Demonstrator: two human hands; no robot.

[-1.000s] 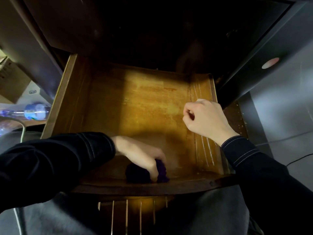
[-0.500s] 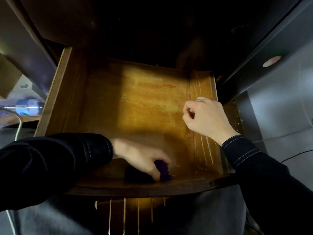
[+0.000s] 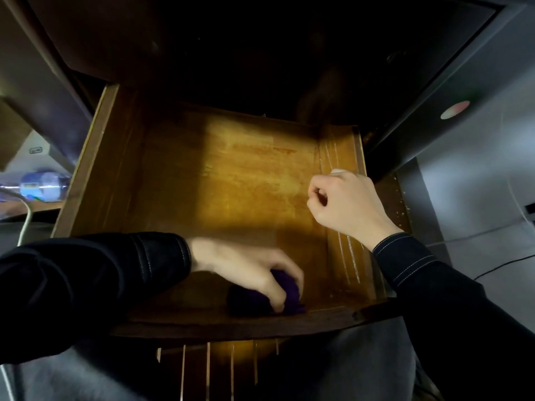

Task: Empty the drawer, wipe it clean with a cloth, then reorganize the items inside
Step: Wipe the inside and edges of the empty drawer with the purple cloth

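Note:
A wooden drawer [image 3: 231, 180] is pulled out below me, its bare bottom lit in the middle and dark toward the back. My left hand [image 3: 249, 267] grips a bunched dark purple cloth [image 3: 286, 287] against the drawer floor, close to the front wall and right of centre. My right hand [image 3: 347, 204] hovers over the drawer's right side wall with its fingers curled and nothing visible in it. No items lie inside the drawer.
A plastic water bottle [image 3: 43, 185] lies on a surface to the left, beside a white cable [image 3: 24, 224]. The dark desk body overhangs the drawer's back. A grey panel with a round pink mark [image 3: 454, 110] stands at the right. My lap is below the drawer front.
My left hand has slid the cloth a little to the right along the drawer's front edge. My right hand has stayed in place.

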